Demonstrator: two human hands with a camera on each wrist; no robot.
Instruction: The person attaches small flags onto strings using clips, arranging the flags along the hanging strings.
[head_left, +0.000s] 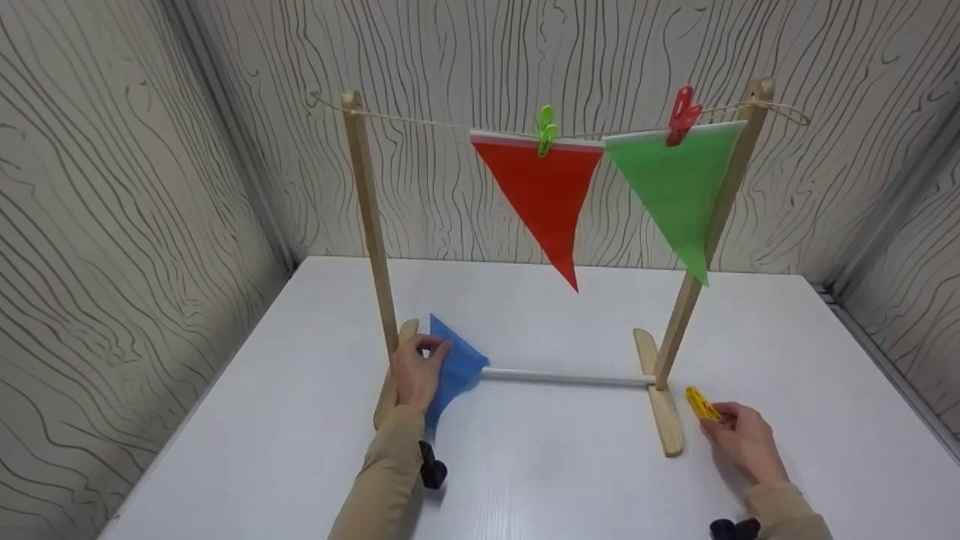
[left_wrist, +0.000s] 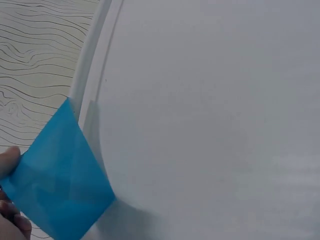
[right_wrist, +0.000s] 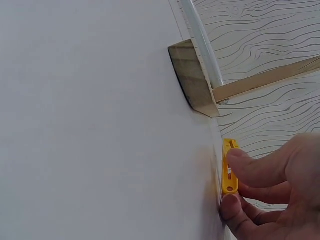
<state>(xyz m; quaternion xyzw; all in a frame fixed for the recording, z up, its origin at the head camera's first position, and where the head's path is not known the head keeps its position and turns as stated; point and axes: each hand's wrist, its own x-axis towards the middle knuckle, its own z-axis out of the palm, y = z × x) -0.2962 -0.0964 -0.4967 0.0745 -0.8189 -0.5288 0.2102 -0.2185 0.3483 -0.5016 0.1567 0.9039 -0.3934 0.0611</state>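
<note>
My left hand pinches a blue pennant by its edge, beside the foot of the left post. In the left wrist view the blue pennant hangs from thumb and fingers. My right hand holds a yellow clothespin between thumb and fingers, low over the table right of the stand. The right wrist view shows the yellow clothespin side-on. A red pennant hangs from the string under a green clothespin. To its right hangs a green pennant under a red clothespin.
A string runs between a left wooden post and a right wooden post. Near the table a white rod joins them. The right foot lies close to my right hand. Patterned walls border the white table.
</note>
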